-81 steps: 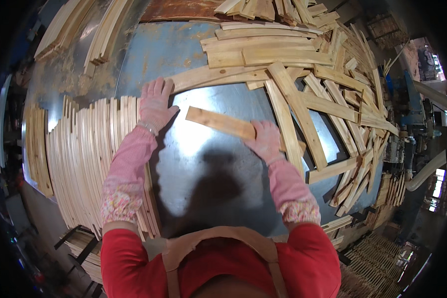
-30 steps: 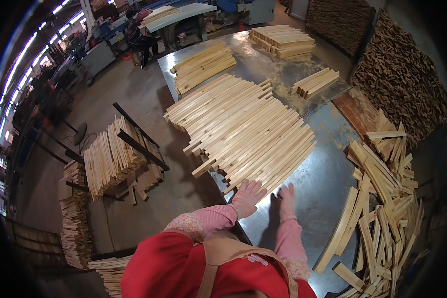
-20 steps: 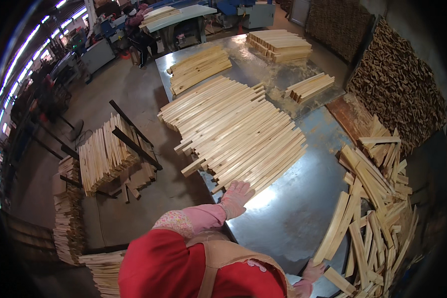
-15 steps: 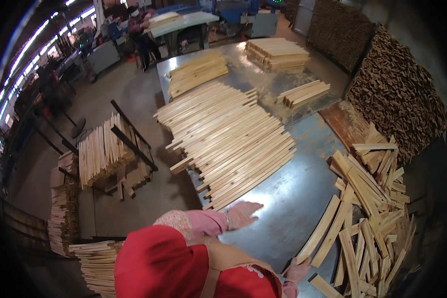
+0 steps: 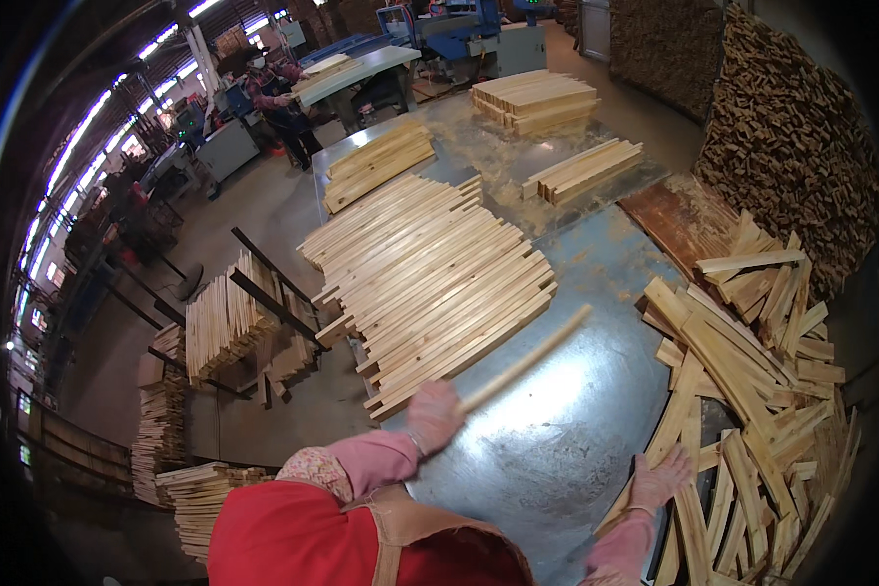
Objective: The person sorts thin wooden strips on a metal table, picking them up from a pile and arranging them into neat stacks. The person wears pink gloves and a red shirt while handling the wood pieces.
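Note:
My left hand [image 5: 434, 416], in a pale glove, is closed on the near end of a narrow wooden strip [image 5: 525, 359]. The strip is blurred and slants away to the right over the metal table, beside the near edge of a row of wooden strips [image 5: 439, 283] laid side by side. Over at the right, my right hand [image 5: 658, 479] lies with fingers spread on a long wooden strip [image 5: 690, 488] at the left edge of a jumbled heap of wooden pieces [image 5: 742, 391].
On the metal table [image 5: 547, 430], farther back, are stacked boards [image 5: 532, 103], a small bundle of strips [image 5: 586, 171] and flat boards [image 5: 376, 166]. To the left stands a rack of strips [image 5: 227, 322]. A person [image 5: 278, 107] works at a far table.
A strip that my right hand gripped at the heap's edge is gone from there; my left hand, open before, now holds a strip. My right hand has moved forward and right, and opened.

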A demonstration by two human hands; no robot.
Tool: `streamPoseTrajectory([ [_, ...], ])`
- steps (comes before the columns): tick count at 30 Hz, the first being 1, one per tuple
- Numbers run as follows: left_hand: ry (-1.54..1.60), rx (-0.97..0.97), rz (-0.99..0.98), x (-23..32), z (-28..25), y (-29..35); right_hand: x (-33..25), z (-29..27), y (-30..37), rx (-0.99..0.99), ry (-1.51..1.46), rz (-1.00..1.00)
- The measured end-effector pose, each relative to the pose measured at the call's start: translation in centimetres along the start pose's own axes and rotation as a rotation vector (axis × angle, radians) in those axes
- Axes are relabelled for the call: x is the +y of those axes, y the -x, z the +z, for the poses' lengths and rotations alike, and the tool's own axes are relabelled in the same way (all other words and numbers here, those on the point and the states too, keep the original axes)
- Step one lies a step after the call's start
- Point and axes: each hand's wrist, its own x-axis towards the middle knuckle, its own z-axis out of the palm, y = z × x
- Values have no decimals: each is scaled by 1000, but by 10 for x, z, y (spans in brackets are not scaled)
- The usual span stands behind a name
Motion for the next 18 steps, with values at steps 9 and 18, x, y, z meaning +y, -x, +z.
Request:
streamPoseTrajectory([
  [9, -221, 246, 165, -87, 36, -30, -30, -23, -41, -350, 217, 26],
  [18, -104, 152, 191, -87, -2, -25, -152, -5, -2, -279, -643, 290],
])
